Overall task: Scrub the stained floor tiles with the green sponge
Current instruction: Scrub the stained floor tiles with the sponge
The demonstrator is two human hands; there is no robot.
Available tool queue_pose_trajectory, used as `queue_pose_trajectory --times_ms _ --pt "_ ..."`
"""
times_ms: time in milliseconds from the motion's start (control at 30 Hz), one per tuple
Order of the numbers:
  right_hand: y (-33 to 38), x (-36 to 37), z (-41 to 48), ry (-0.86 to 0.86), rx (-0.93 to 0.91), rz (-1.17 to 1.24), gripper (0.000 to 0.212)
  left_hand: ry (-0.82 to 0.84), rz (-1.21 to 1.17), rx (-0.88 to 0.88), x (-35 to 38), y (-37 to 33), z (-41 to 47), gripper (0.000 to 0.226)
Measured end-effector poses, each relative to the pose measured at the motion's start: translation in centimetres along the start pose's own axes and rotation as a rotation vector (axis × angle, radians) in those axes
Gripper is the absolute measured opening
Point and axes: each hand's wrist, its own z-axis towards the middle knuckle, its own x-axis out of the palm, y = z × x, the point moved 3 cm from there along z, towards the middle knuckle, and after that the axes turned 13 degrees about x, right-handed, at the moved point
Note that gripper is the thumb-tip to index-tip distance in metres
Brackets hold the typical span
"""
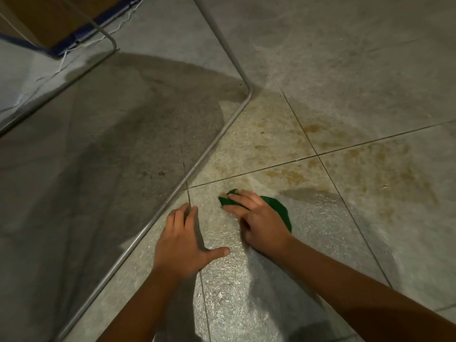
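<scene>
two bare hands are down on the floor in the lower middle of the frame. the left hand (183, 239) lies flat and open on a pale speckled floor tile (222, 292), fingers straight and thumb spread out to the right, holding nothing; its fingertips reach a dark grout line (188, 196) just beside a bent grey metal tube (204, 154). the right hand (259, 218), just to the right of it and a little higher in the frame, presses on the one flat green sponge (278, 208) with fingers stretched nearly straight over it. green shows between the fingers at the front and fans out behind the knuckles on the right. the sponge lies on the tile below the long grout line that slants across the middle of the frame. the tile around both hands glistens.

brown stains (365, 164) spread over the tiles right of centre, up and to the right of the sponge, around the spot where two grout lines cross.

two grey metal tubes are in view: the one named above runs from the top centre, bends, and slants down to the lower left; a second bent tube (108, 33) sits in the upper left. a wide dark shadow (98, 156) covers the floor between them. in the upper left corner there is one brown cardboard box with a blue edge (49, 25), with loose white thread (118, 25) trailing beside it.
</scene>
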Motion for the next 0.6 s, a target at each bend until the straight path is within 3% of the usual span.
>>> queue_pose_trajectory --times_ms 233,400,600 --pt "-2.0 0.1 3.6 -0.101 0.079 0.051 0.028 0.056 -0.025 -0.012 -0.4 -0.5 0.0 0.125" --pt "-2.9 -1.6 1.6 -0.145 0.204 -0.019 0.038 0.066 -0.037 -0.009 0.0 -0.2 0.1 0.125" --pt "0.4 -0.1 -0.8 -0.028 -0.011 0.002 0.034 0.059 -0.034 -0.002 0.5 0.0 0.1 0.123"
